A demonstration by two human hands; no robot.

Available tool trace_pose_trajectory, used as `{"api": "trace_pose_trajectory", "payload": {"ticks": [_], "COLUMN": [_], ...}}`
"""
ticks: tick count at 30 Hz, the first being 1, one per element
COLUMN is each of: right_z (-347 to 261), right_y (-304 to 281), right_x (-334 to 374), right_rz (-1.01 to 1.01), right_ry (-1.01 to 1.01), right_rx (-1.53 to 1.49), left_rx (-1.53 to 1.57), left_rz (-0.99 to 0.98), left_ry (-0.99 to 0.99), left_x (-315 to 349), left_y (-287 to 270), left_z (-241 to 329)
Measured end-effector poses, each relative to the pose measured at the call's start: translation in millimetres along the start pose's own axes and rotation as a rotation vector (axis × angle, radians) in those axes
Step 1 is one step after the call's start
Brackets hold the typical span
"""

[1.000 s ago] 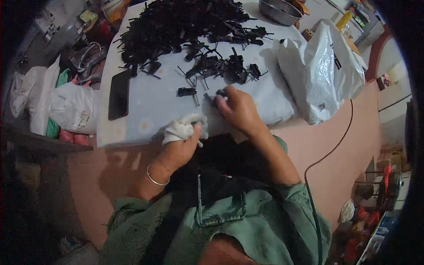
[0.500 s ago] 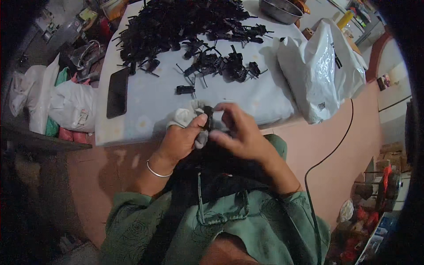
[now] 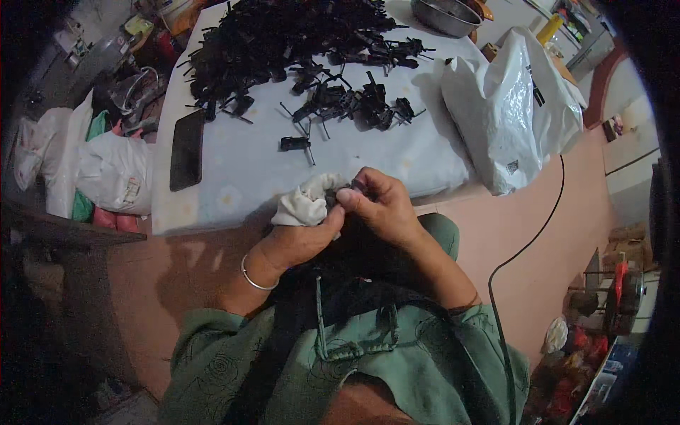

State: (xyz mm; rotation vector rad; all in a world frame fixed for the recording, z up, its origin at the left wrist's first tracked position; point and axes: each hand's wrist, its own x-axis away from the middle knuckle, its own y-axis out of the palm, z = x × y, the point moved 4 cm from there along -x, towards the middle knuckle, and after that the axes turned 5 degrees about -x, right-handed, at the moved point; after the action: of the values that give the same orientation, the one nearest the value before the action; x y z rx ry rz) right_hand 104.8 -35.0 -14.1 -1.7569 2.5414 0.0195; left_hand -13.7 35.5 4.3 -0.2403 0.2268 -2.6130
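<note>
My left hand (image 3: pixel 294 244) is closed around a bunched white cloth (image 3: pixel 303 204) just in front of the table's near edge. Pressed close against it, my right hand (image 3: pixel 384 209) pinches a small black plastic part (image 3: pixel 358 186) between thumb and fingers. Most of that part is hidden by my fingers and the cloth. Beyond my hands, a single black part (image 3: pixel 295 144) with a thin leg lies apart on the table. A small cluster of similar black parts (image 3: pixel 375 103) sits farther off, in front of a large heap (image 3: pixel 276 42).
A dark phone (image 3: pixel 187 150) lies at the left of the covered table (image 3: pixel 234 191). On the right stands a white plastic bag (image 3: pixel 496 120), with a metal bowl (image 3: pixel 450 15) behind it. A black cable (image 3: pixel 528 244) runs down the right side. Bags (image 3: pixel 113 170) sit on the left.
My right hand has closed in on the left, its fingers now pinched together. The cloth has spread over the black part, which showed more openly before.
</note>
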Motion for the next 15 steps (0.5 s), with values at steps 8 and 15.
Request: {"api": "trace_pose_trajectory", "payload": {"ticks": [8,15], "right_z": [-5,26], "right_y": [9,25], "right_x": [7,9], "right_rz": [-0.108,0.0], "right_ry": [-0.188,0.003], "right_rx": [0.269,-0.138], "left_rx": [-0.26,-0.65], "left_rz": [0.33,0.352], "left_ry": [0.4,0.482], "left_x": [0,3], "left_y": [-3,2], "left_z": [2,4]}}
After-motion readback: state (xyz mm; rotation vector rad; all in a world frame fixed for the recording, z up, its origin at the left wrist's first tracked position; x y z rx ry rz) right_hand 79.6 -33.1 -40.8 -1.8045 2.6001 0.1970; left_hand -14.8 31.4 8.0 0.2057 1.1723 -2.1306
